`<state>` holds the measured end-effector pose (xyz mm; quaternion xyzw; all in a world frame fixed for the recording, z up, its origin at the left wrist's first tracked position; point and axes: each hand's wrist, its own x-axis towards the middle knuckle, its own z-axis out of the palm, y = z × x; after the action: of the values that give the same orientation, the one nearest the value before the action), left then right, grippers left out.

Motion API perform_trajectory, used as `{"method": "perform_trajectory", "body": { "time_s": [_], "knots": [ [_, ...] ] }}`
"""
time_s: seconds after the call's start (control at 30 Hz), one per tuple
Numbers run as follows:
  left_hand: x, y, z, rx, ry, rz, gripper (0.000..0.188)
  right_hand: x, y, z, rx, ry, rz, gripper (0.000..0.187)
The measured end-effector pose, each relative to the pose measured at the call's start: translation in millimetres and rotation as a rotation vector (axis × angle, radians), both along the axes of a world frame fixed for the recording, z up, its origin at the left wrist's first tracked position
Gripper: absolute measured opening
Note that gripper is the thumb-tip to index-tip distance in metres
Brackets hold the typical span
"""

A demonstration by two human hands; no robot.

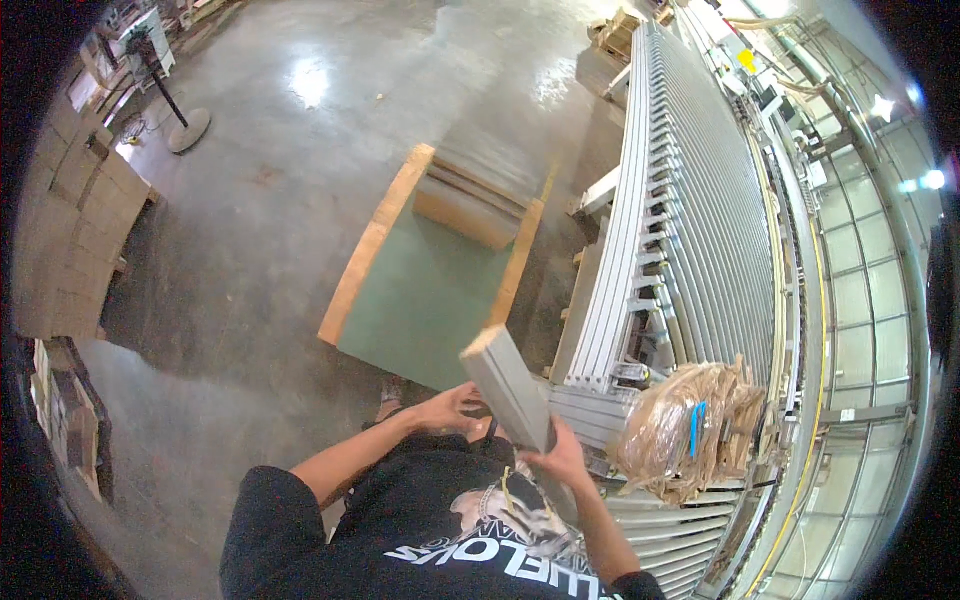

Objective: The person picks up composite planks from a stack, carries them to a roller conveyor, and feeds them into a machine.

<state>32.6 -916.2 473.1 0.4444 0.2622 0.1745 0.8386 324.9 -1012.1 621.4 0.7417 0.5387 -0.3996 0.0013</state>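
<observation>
The hall is quite bright: white lamps [932, 180] shine at the far right, and the smooth grey floor [260, 230] gives back the light in strong spots of glare. Beside the tan stack [70, 230] at left I see darker shade. Toward the round black border, the pale wall [868, 290] curves, and details become soft and grainy.

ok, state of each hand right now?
Left hand: open, loosely curled beside the grey board; contact can't be told.
Right hand: closed, holding the grey board near its lower end.
</observation>
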Motion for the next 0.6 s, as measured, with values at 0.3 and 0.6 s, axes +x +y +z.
{"method": "perform_trajectory", "body": {
  "time_s": [0.3, 0.6],
  "knots": [
    [8, 133, 23, -0.129, -0.18, 0.432, 0.077, -79, 247, 1, 0.109, 0.149, 0.199, 0.121],
    [31, 318, -62, -0.56, -0.049, 0.679, 0.076, -36, 456, -103, -0.238, 0.48, 0.067, 0.132]
  ]
}}
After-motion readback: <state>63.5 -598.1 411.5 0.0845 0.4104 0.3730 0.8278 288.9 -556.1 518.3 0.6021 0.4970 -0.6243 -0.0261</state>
